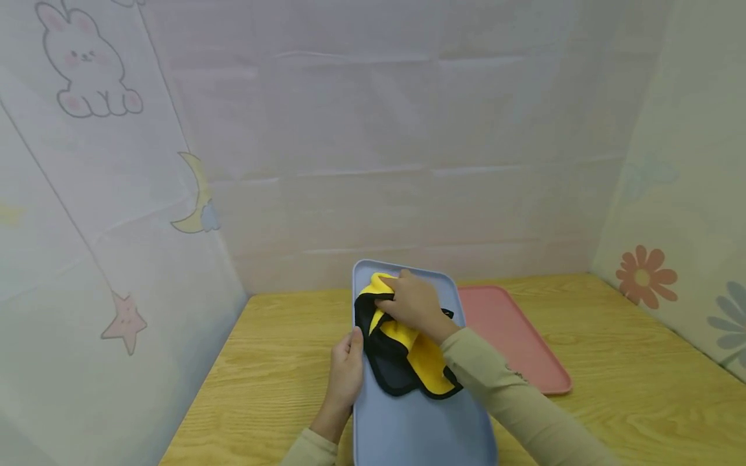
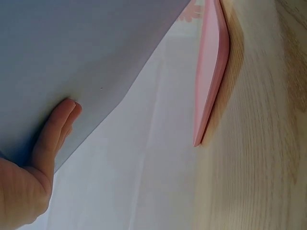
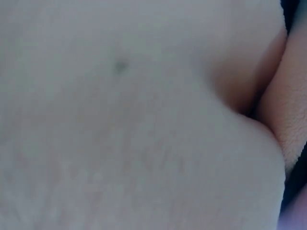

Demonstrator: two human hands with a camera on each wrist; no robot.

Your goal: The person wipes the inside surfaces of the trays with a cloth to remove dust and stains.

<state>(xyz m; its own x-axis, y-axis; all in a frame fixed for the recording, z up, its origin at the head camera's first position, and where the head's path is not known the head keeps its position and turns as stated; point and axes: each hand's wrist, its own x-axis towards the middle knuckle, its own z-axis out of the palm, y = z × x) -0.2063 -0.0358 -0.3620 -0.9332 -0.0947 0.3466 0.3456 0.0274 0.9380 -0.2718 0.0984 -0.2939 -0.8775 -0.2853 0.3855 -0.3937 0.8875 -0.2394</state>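
Note:
A light blue tray (image 1: 425, 430) is held up at a tilt over the table. My left hand (image 1: 346, 372) grips its left edge, with the thumb at the rim; in the left wrist view the fingers (image 2: 55, 129) lie against the tray's underside (image 2: 105, 52). On the tray's inner face lies a crumpled cloth (image 1: 430, 362), yellow with black edging and a dark other side. My right hand (image 1: 414, 301) holds the bunched upper part of the cloth against the tray. The right wrist view is filled by the blurred skin of the right hand (image 3: 144, 124).
Behind and to the right of the blue tray, a pink tray (image 1: 513, 336) lies flat on the wooden table (image 1: 262, 369). Pale printed sheets (image 1: 373, 129) hang at the back and both sides of the table.

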